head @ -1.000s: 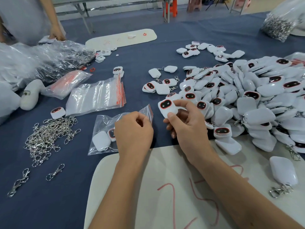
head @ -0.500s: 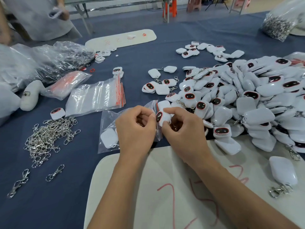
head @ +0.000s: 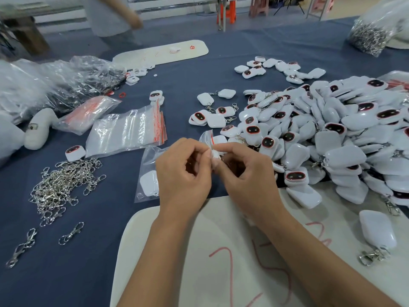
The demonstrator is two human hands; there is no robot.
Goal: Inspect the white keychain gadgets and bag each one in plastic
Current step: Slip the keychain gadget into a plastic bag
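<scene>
My left hand (head: 183, 173) pinches the mouth of a clear plastic bag (head: 147, 160) that lies on the blue cloth. My right hand (head: 245, 173) pinches a white keychain gadget (head: 214, 156) at that mouth; only a sliver of it shows between our fingertips. Another white gadget (head: 149, 182) lies inside the same bag. A big pile of white gadgets (head: 332, 134) with dark red-rimmed faces lies right of my hands.
A stack of red-striped zip bags (head: 128, 131) lies to the left, with a heap of metal clasps (head: 59, 185) in front of it. A white board (head: 199, 251) with red marks lies under my forearms. Another person (head: 115, 18) stands at the far left.
My right hand brought the gadget from above the pile down to the bag. My left hand lifted the bag's mouth to meet it. The person at the back moved right.
</scene>
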